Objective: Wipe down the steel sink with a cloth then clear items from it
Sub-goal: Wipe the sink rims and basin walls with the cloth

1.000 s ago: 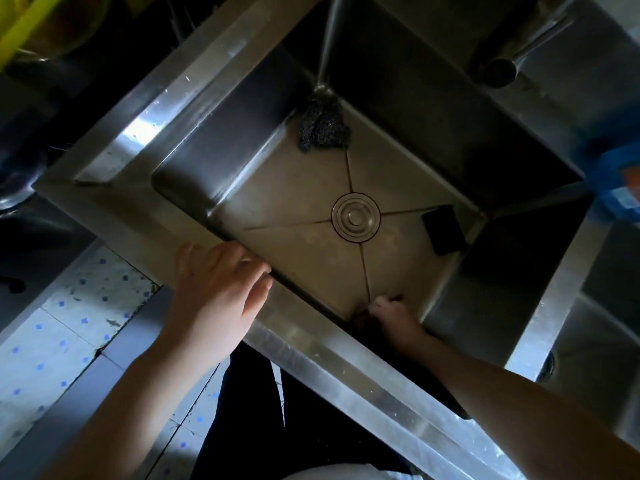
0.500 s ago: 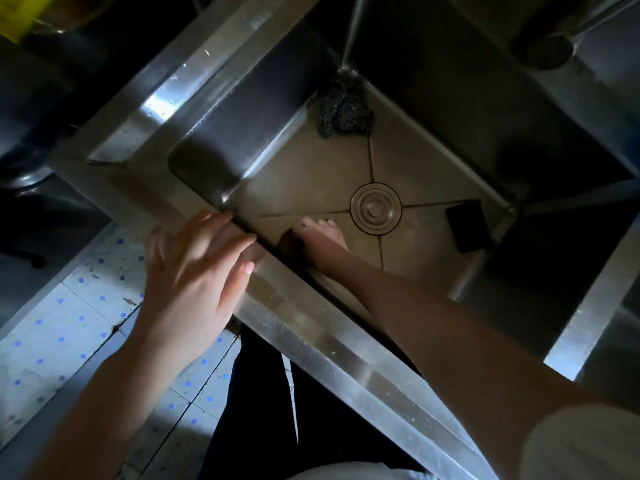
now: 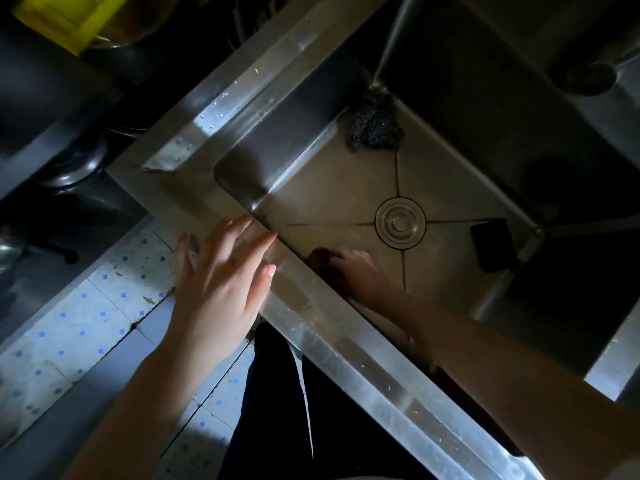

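Down on the sink [image 3: 346, 327] floor, by the near wall: right hand [image 3: 360, 271] pressed palm-down onto a dark cloth [image 3: 320, 259], fingers curled over it. Over the near rim: left hand [image 3: 221, 282] open, fingers spread, holding nothing; touching the steel or not, cannot tell. Beyond the round drain [image 3: 400, 223]: dark scrubber [image 3: 374, 124] in the far corner, black sponge [image 3: 493, 245] at the right edge.

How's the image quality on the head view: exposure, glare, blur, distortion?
Head view: underexposed overall, the far sink walls and top-left corner nearly black; bright glare streaks on the near rim and left ledge; the right hand is motion-blurred and the dark cloth under it barely separates from shadow; the left hand is sharp and well lit; wide-angle tilt skews the sink edges diagonally.
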`<action>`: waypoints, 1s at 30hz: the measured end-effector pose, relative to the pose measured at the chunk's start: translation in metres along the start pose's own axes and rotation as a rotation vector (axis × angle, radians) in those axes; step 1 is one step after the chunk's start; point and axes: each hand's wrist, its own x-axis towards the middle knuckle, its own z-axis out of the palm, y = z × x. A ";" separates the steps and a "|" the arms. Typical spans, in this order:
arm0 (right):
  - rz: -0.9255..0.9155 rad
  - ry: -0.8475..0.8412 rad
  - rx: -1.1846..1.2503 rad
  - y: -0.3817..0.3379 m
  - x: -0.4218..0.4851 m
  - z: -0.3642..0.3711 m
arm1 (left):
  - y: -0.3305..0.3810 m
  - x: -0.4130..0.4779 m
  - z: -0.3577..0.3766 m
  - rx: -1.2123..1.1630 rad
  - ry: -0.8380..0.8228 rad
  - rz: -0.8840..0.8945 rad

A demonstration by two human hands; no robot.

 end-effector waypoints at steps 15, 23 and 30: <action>-0.059 0.013 -0.175 -0.005 0.015 -0.004 | -0.040 0.007 -0.003 0.014 -0.057 -0.112; -0.180 0.118 -0.272 -0.051 0.109 -0.030 | -0.038 0.009 -0.011 0.013 -0.097 -0.106; -0.097 0.213 -0.192 -0.069 0.146 -0.033 | -0.035 0.014 -0.018 -0.077 -0.106 -0.145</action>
